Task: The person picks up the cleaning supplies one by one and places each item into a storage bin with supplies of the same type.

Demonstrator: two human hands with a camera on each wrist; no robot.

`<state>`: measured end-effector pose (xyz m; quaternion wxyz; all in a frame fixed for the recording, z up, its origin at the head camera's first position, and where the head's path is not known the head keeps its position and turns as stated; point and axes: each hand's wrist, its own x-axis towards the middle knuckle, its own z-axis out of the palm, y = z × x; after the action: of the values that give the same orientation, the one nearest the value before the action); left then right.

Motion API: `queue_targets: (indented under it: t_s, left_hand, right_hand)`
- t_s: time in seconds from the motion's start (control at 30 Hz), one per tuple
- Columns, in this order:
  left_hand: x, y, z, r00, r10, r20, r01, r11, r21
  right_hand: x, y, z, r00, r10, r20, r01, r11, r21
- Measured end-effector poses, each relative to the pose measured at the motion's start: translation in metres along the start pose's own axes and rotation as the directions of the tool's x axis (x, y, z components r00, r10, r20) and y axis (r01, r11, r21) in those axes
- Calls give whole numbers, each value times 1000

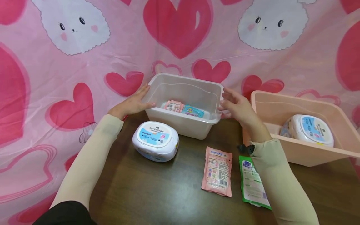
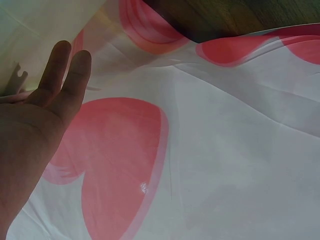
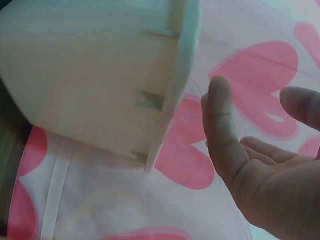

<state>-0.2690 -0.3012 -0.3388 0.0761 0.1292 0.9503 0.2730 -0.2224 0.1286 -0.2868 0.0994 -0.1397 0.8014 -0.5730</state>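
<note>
A whitish plastic bin (image 1: 185, 125) stands at the back of the table, with a pink packet (image 1: 173, 106) and a blue packet (image 1: 193, 111) lying inside. At its left side is my left hand (image 1: 131, 103), fingers extended along the side and thumb at the front rim. Two straight fingers (image 2: 75, 82) show beside the bin wall in the left wrist view. My right hand (image 1: 239, 107) is by the bin's right end with its fingers spread and holds nothing. In the right wrist view a gap separates these fingers (image 3: 222, 120) from the bin's rim (image 3: 182, 75).
A white lidded tub (image 1: 156, 142) with a blue label sits before the bin. Toward the right lie a pink packet (image 1: 217, 172) and a green-edged packet (image 1: 254, 184), partly under the right forearm. A peach bin (image 1: 303, 153) at the right contains a similar tub (image 1: 312, 130).
</note>
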Motion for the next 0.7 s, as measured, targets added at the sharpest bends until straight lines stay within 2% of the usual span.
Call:
queue_targets:
  t_s: [0.17,0.27,0.4,0.53,0.7]
  left_hand:
    - [1,-1,0,1000,8,-5,-8,1000,-1]
    - [1,-1,0,1000,5,-8,-5,1000,-8]
    - [0,0,0,1000,-1,-12,0,1000,-16]
    - [-2,1,0,1000,-5,-10,5,1000,-14]
    - [-3,3,1,1000,-4,-8,4,1000,-8]
  right_hand:
    - [-25,9,2,999,-14,50,19,996,-88]
    - [-43,16,3,998,-9,55,13,996,-84]
    - [-68,29,2,998,-34,59,42,989,-143]
    - [-91,46,-2,997,-56,58,69,961,-267]
    - [-118,67,-9,999,-7,32,19,923,-384]
